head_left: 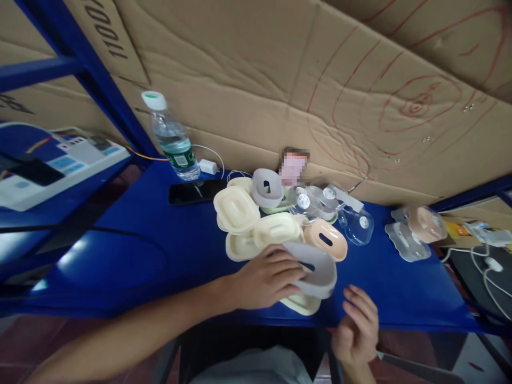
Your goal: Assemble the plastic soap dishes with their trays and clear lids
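Note:
My left hand (pixel 272 277) lies over the left side of a grey plastic lid with an oval slot (pixel 325 274), its fingers bent over the lid near the slot; the thumb is hidden. Beneath that lid, a cream plastic piece (pixel 304 305) sticks out towards the table's front edge. My right hand (pixel 358 320) is apart from the lid, to its right, with loosely bent fingers and nothing visible in it. Just behind are a peach slotted lid (pixel 338 245) and several cream lids (pixel 236 208). Another grey slotted lid (pixel 260 197) rests farther back.
Clear plastic covers (pixel 358 226) lie behind the peach lid, and more clear and peach pieces (pixel 408 242) are on the right. A water bottle (pixel 176 144) stands behind a black phone (pixel 194 192) on the blue table (pixel 132 240). Cardboard (pixel 240 80) walls the back. A power strip (pixel 80 170) lies left.

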A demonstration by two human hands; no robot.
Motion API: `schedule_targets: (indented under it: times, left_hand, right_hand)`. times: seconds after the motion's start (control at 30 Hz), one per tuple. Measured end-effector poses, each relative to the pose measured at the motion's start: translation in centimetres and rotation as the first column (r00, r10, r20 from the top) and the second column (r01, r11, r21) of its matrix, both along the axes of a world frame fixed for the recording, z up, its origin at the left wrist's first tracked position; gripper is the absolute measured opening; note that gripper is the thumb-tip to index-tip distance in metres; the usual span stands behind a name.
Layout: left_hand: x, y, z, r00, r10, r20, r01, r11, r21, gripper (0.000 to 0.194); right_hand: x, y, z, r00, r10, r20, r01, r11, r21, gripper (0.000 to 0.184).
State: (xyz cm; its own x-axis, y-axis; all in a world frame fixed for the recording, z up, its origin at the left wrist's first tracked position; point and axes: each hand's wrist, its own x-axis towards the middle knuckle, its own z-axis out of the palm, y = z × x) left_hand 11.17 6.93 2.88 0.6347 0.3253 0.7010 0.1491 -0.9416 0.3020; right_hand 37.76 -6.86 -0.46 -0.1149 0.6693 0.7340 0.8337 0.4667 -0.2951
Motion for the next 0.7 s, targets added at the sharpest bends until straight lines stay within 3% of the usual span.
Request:
schedule_targets:
  times: [0.1, 0.17, 0.27, 0.4, 0.43, 0.53, 0.7]
  left_hand:
    - [-2.3, 1.7, 2.4, 0.978, 0.203, 0.046, -0.207, 0.970, 0.128, 0.032]
    - [-4.3, 3.5, 3.8, 0.883, 0.462, 0.087, -0.470, 0.868, 0.162, 0.032]
    - [-7.2, 6.8, 5.0, 0.675, 0.734, 0.074, -0.734, 0.678, -0.031, 0.031]
    - [-9.2, 11.1, 4.4, 0.534, 0.837, -0.118, -0.838, 0.506, -0.204, 0.038]
    - [-9.2, 11.9, 4.0, 0.527, 0.835, -0.159, -0.844, 0.493, -0.210, 0.038]
    - [-8.9, 13.6, 2.8, 0.563, 0.794, -0.230, -0.824, 0.520, -0.225, 0.038]
    - [-8.8, 14.7, 0.9, 0.599, 0.770, -0.221, -0.798, 0.554, -0.236, 0.042]
  right_hand:
    - [-1.8, -1.4, -2.0, 0.996, -0.056, 0.074, 0.062, 0.994, -0.094, 0.050]
    - [-2.6, -0.9, -2.0, 0.981, 0.005, 0.192, 0.043, 0.969, -0.245, 0.052]
    - [-3.1, 0.3, -1.3, 0.969, 0.088, 0.233, -0.001, 0.937, -0.349, 0.048]
    - [-3.4, 0.9, -0.9, 0.971, 0.127, 0.201, -0.042, 0.923, -0.383, 0.042]
    - [-3.4, 0.9, -0.9, 0.969, 0.138, 0.206, -0.049, 0.921, -0.386, 0.040]
    - [-3.7, 0.8, -0.8, 0.964, 0.154, 0.215, -0.060, 0.920, -0.388, 0.033]
    - [-3.8, 0.4, -0.6, 0.969, 0.133, 0.208, -0.050, 0.931, -0.362, 0.031]
